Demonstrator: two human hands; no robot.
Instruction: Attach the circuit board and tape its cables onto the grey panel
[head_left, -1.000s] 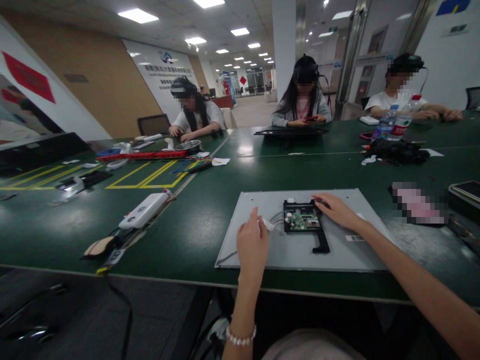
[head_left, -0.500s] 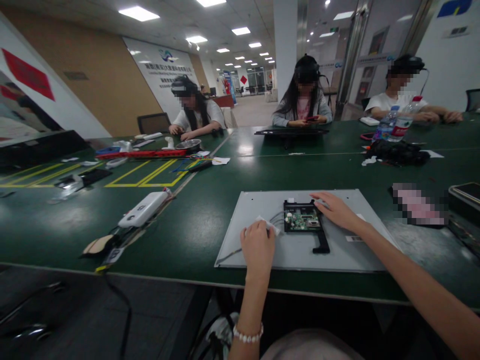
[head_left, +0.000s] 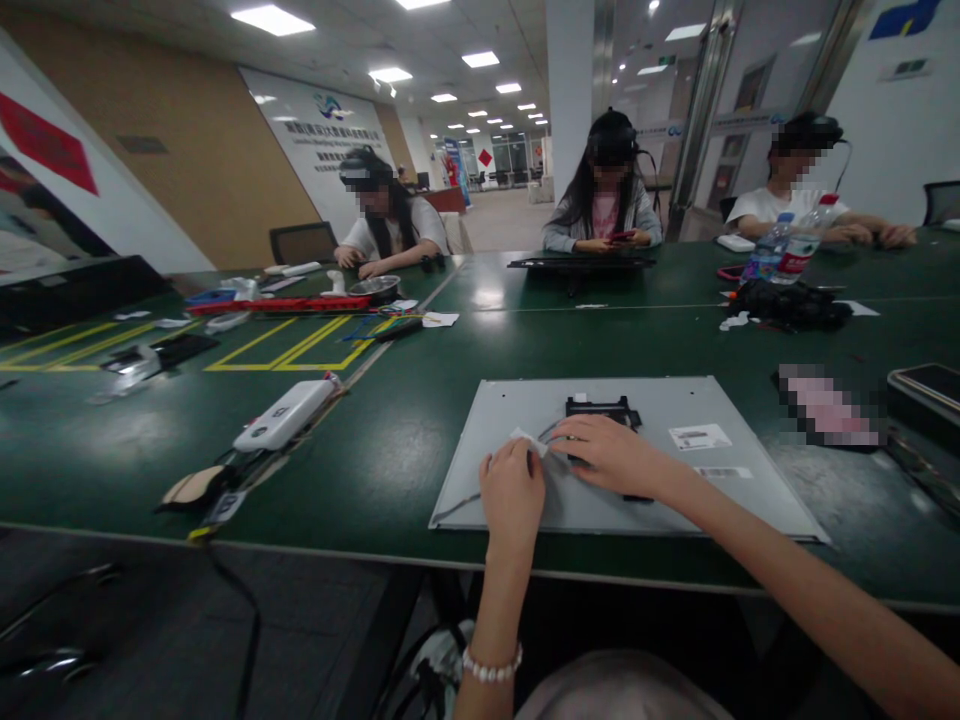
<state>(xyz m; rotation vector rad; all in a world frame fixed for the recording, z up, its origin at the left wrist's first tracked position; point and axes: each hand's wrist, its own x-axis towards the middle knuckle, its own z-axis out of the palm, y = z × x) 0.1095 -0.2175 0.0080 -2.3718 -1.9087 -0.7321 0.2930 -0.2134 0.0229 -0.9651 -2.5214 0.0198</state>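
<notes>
A flat grey panel lies on the green table, with a black bracket on its back. My left hand is closed at the panel's left part, its fingertips on a piece of white tape by a thin grey cable. This cable runs towards the bracket. Over the bracket stretches my right hand, fingers extended left, tips close to the cable and the tape. It covers the green circuit board, and whether the tips touch the cable I cannot tell.
To the left lies a white power bank with a strap. At the right are a phone and a dark case. Bottles and a black bundle stand farther back. Several people in headsets sit across the table.
My right hand has moved left from the bracket's right edge to above the circuit board, beside my left hand. My left hand has stayed at the white tape.
</notes>
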